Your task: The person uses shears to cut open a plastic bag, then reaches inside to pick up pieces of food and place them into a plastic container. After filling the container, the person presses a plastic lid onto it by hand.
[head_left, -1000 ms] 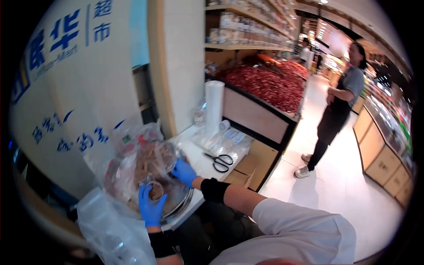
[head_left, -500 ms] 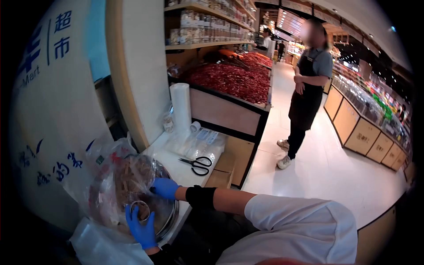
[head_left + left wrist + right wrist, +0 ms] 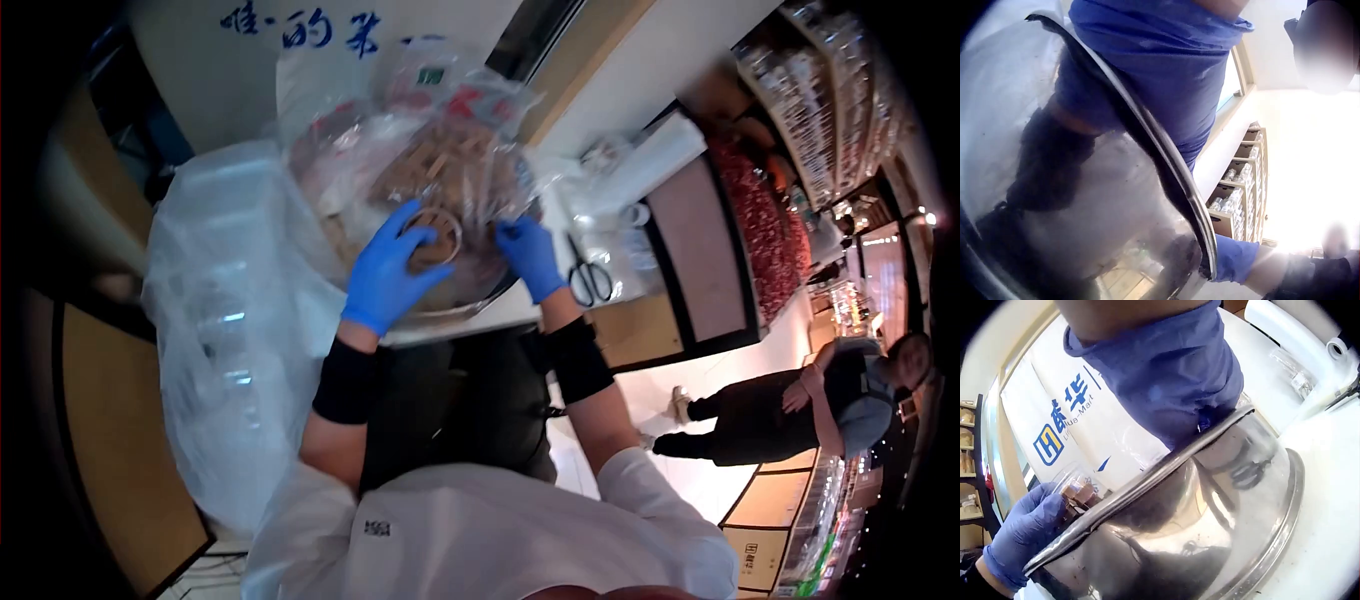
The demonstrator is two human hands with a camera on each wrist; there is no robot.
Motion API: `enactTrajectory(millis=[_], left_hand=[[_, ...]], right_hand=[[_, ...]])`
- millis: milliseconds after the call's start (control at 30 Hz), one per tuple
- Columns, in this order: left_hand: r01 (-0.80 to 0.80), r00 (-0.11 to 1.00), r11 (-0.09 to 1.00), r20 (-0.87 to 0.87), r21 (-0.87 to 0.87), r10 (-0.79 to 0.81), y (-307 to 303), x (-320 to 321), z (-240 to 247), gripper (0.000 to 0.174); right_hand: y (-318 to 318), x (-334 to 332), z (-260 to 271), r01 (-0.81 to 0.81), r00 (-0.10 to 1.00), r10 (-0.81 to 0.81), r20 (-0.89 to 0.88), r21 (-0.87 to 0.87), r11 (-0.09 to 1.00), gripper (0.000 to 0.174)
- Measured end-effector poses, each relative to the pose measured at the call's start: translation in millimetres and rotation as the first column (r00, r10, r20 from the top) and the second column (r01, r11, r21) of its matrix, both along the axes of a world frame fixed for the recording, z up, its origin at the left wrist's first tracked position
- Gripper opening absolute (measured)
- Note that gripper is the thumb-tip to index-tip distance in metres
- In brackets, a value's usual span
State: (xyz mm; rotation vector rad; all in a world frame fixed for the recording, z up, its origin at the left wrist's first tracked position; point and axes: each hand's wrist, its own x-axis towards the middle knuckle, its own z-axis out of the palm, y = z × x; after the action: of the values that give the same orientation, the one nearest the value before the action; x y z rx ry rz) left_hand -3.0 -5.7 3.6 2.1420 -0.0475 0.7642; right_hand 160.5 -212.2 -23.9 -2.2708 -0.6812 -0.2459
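Note:
My blue-gloved left hand (image 3: 388,275) grips a round clear plastic jar (image 3: 457,238) by its side, its open mouth facing up over a steel basin (image 3: 1222,512). Brown blocky pieces show inside the jar in the right wrist view. A heap of similar brown pieces (image 3: 440,155) lies in the basin, in and among clear plastic bags. To the jar's right, my blue-gloved right hand (image 3: 528,258) reaches over the basin rim with bent fingers. I cannot tell whether its fingertips hold a piece. In the left wrist view the basin wall hides the left fingers.
Black-handled scissors (image 3: 590,280) lie on the white table right of the basin, near a roll of plastic bags (image 3: 655,155) and flat clear packets. A large translucent bag of stacked containers (image 3: 235,300) stands at the left. A person in a dark apron (image 3: 770,420) stands in the aisle.
The head view has swung left and down, so the basin now sits centrally. The left hand keeps hold of the jar; the right hand stays beside it over the basin.

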Motion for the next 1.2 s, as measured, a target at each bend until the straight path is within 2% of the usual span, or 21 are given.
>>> enactTrajectory(millis=[67,133,200,267,400,467,500,533,600,633,700,833,900,933,1000,1033,1100,1133,1200], left_hand=[[-0.019,0.999,1.0,0.031,-0.019,0.019,0,3,-2,0.05],[-0.016,1.0,1.0,0.002,-0.007,0.016,-2,4,0,0.055],[-0.032,0.999,0.999,-0.019,0.006,0.033,-2,3,2,0.061],[-0.028,0.999,0.999,-0.016,-0.017,0.028,-3,2,3,0.066],[-0.043,0.999,0.999,-0.03,-0.015,0.042,-2,2,6,0.068],[-0.044,0.999,0.998,-0.002,0.036,0.044,-3,3,4,0.07],[-0.046,0.999,0.998,-0.004,0.038,0.046,-3,2,5,0.07],[-0.029,0.999,1.0,-0.029,0.0,0.029,-4,1,8,0.07],[-0.02,0.999,0.999,-0.047,-0.036,0.019,-4,1,11,0.071],[-0.014,0.999,0.998,-0.051,-0.056,0.012,-4,0,11,0.071],[-0.007,0.998,0.998,-0.056,-0.068,0.004,-5,0,10,0.071],[-0.03,0.998,0.997,-0.05,-0.066,0.026,-5,2,6,0.071],[-0.031,0.998,0.998,-0.055,-0.049,0.028,-4,1,5,0.07],[-0.026,0.998,0.998,-0.054,-0.053,0.023,-4,1,6,0.069],[-0.013,0.999,0.998,-0.049,-0.058,0.01,-5,1,6,0.068],[-0.036,0.999,0.999,-0.016,-0.011,0.036,-5,2,5,0.067],[-0.068,0.997,0.997,0.025,0.033,0.067,-3,3,2,0.066],[-0.06,0.998,0.996,0.004,0.062,0.06,-3,3,0,0.064],[-0.043,0.998,0.994,-0.039,0.098,0.047,-2,4,-1,0.065]], right_hand=[[2,-6,15,0.06,0.998,-0.062,-0.018,-0.083,0.995,0.019],[1,-6,19,0.036,0.999,-0.036,-0.026,0.009,0.999,0.018],[-10,-15,36,0.037,0.989,-0.016,-0.148,0.135,0.99,0.018],[-27,-19,51,-0.01,0.984,0.053,-0.17,0.242,0.97,0.019],[-32,-42,99,-0.029,0.959,0.11,-0.259,0.296,0.955,0.019],[-24,-55,122,-0.132,0.897,0.305,-0.321,0.464,0.876,0.02],[-15,-56,123,-0.185,0.825,0.413,-0.387,0.505,0.843,0.02],[-5,-60,120,-0.186,0.823,0.415,-0.387,0.507,0.842,0.02],[18,-66,115,-0.25,0.731,0.515,-0.447,0.528,0.812,0.02],[28,-67,108,-0.255,0.73,0.52,-0.444,0.53,0.809,0.02],[41,-67,95,-0.291,0.795,0.477,-0.375,0.454,0.842,0.019],[50,-71,94,-0.338,0.825,0.465,-0.323,0.378,0.862,0.02],[49,-73,97,-0.42,0.852,0.469,-0.231,0.231,0.878,0.02],[49,-75,100,-0.418,0.853,0.468,-0.231,0.235,0.878,0.02],[48,-77,108,-0.435,0.891,0.436,-0.124,0.035,0.9,0.021],[46,-79,111,-0.432,0.893,0.433,-0.122,0.034,0.901,0.021],[40,-83,118,-0.371,0.873,0.415,-0.257,0.202,0.906,0.019],[40,-82,119,-0.377,0.872,0.419,-0.254,0.197,0.905,0.019],[39,-80,117,-0.242,0.853,0.34,-0.395,0.278,0.93,0.018]])
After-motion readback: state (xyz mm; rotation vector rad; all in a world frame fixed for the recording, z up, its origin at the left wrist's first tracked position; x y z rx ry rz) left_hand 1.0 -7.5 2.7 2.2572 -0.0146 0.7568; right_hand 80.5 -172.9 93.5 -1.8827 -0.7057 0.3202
